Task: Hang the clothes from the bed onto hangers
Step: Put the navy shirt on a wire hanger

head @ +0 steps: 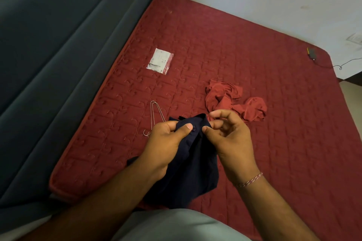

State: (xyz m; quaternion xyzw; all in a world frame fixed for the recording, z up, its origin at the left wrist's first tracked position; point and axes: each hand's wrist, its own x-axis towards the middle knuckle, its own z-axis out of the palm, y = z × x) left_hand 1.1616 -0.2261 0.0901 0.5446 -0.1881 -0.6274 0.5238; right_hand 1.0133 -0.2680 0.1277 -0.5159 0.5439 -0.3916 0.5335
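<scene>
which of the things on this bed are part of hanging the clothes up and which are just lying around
Part of the job:
- navy shirt, held by the left hand and right hand
- red garment, crumpled on the bed
- wire hangers

Just lying about:
- plastic packet
- small black device with its cable, at the far corner

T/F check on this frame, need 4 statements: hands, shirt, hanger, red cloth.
1. Both hands hold the navy shirt. True: left hand grips it, right hand pinches its edge.
2. The hanger is already inside the shirt. False: it lies bare on the bed, left of the shirt.
3. The red cloth lies crumpled on the bed. True.
4. The white packet sits on the red cloth. False: it lies apart, farther up the bed.
</scene>
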